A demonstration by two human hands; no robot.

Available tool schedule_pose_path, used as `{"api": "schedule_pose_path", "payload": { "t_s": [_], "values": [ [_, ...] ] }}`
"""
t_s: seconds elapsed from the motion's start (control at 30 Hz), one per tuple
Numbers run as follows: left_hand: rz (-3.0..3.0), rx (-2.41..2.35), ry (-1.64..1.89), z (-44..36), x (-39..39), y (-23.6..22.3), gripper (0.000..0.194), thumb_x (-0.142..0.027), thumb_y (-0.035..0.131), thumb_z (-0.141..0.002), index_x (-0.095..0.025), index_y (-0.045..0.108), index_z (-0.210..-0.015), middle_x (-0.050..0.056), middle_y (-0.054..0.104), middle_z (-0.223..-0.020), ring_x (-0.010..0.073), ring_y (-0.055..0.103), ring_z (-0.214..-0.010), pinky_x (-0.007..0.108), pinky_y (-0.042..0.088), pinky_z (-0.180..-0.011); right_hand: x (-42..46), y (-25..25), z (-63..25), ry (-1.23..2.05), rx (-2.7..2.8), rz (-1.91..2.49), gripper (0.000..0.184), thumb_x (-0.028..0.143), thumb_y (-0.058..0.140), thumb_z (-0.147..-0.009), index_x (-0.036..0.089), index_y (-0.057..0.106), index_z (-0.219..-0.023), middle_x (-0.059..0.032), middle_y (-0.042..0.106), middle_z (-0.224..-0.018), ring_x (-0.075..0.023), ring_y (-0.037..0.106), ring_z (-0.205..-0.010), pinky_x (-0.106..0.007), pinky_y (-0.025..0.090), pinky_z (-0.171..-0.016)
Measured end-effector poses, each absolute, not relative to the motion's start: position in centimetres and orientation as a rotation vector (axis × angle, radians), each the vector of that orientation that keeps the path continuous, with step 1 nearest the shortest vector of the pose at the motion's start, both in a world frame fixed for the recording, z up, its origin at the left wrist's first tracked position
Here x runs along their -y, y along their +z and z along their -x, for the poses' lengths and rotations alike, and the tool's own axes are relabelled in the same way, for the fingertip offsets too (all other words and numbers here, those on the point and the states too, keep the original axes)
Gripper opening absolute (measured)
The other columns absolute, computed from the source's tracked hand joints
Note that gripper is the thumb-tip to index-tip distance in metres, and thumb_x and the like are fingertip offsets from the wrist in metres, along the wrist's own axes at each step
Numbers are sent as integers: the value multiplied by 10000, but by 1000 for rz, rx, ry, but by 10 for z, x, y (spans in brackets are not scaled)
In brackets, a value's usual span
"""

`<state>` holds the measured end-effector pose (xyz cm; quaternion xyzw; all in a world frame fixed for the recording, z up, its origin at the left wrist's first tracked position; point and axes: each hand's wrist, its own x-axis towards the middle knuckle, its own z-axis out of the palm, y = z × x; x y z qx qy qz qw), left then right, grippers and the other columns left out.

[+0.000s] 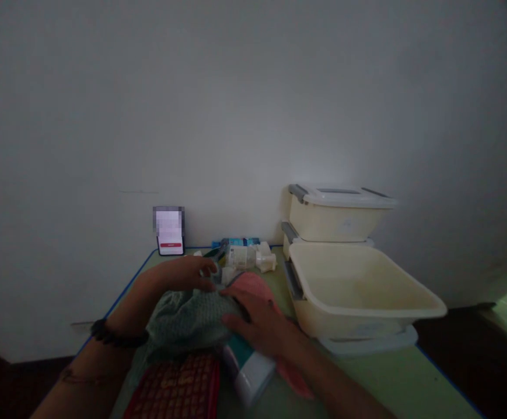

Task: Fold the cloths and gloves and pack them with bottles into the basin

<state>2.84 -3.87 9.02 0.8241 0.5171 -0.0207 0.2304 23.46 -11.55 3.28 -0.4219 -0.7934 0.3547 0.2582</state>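
Note:
My left hand reaches over a grey-green cloth, its fingers curved and apart with nothing visible between them. From the right, my right hand lies with fingers stretched out at the cloth's right edge; thumb and index are apart. Under that hand is a blurred white and teal tube or bottle, partly covered. A pink cloth lies behind and beneath my right hand. In front of the green cloth sits a dark red woven-looking basket or case with gold lettering, cut off by the lower edge.
An open cream bin stands at right, its grey-handled lid seemingly underneath. Behind it is a lidded cream box. A clear pump bottle and a blue packet lie near the wall. A phone leans there, left.

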Motion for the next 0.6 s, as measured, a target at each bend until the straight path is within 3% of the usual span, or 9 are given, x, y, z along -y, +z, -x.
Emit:
{"api": "schedule_pose_path", "payload": {
  "t_s": [0.23,0.4,0.6],
  "values": [
    [-2218,-1424,-125,-28,49,103,564,-475,649,-699,-180,602,-1177,120,651,-1166,285,612,-1028,323,477,-812,100,6,-244,1031,2002,1175,403,417,405,-928,155,607,-1158,-78,663,-1138,-181,597,-1045,-327,429,-923],
    [-2253,-1420,-237,-39,57,103,682,-379,765,-573,-225,589,-1213,104,607,-1256,328,554,-1133,379,446,-906,103,8,-241,1022,1952,1212,372,392,397,-935,149,640,-1077,-83,681,-1070,-191,602,-1006,-340,425,-914],
    [-2242,-1363,-231,-38,50,93,645,-322,730,-615,-240,577,-1237,93,600,-1270,323,543,-1146,415,426,-934,117,20,-248,1071,1977,1190,457,442,454,-896,165,526,-1253,-97,604,-1245,-199,550,-1135,-368,378,-998]
  ]
}}
